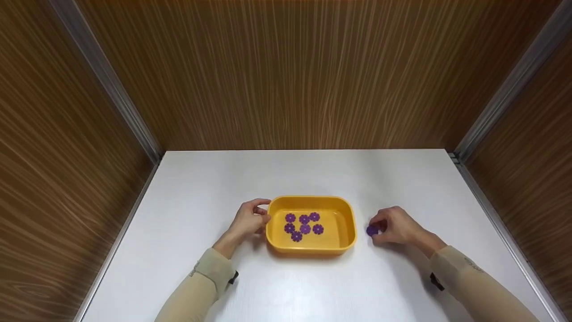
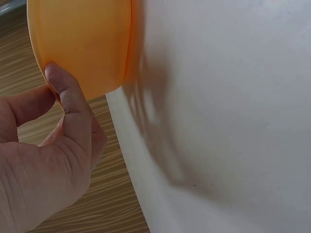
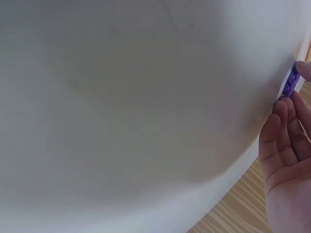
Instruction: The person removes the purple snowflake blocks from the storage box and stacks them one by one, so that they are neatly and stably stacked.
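A yellow plastic tub with rounded corners stands on the white table, with several purple flower-shaped discs lying flat inside, mostly toward its left side. At the tub's left end my left hand pinches the rim between thumb and fingers. The left wrist view shows that hand at the edge of the tub. Just right of the tub, my right hand holds one more purple disc between thumb and fingertips. In the right wrist view, that disc appears edge-on, close to the tabletop.
The white tabletop surrounds the tub. Wood-grain panels stand behind it and at both sides, with metal strips along their corners. Both forearms wear beige sleeves.
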The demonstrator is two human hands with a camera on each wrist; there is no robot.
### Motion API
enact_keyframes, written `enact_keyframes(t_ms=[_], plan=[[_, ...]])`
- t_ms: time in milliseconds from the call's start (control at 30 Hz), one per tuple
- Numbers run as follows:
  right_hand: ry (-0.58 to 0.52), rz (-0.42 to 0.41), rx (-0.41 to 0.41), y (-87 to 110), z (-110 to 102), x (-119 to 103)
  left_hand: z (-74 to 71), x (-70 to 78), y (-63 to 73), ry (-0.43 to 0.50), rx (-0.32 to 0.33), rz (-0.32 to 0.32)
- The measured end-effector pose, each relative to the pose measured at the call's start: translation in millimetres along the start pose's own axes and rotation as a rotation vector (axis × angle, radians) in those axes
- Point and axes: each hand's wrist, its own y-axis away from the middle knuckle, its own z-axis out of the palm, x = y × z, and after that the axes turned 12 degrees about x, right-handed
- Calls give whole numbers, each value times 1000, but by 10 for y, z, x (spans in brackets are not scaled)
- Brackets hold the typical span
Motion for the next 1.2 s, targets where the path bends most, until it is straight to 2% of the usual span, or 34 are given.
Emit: enact_keyframes(t_ms=[200,367,467,733,1033,1200], plan=[[1,-3,1,3,-4,-8,-7,-7,-4,7,-12,16],[37,36,-13,-4,-38,-54,-6,-11,-9,1,-18,14],[32,36,5,-31,-61,-105,-4,-10,-13,-12,-11,16],[-95,-87,87,-206,-69,-276,4,-2,-16,-21,0,22],[-157,-130,66,-393,-82,-539,6,24,-23,-34,6,16],[-181,-193,65,-491,-48,-680,-10,2,-13,-2,-10,26]])
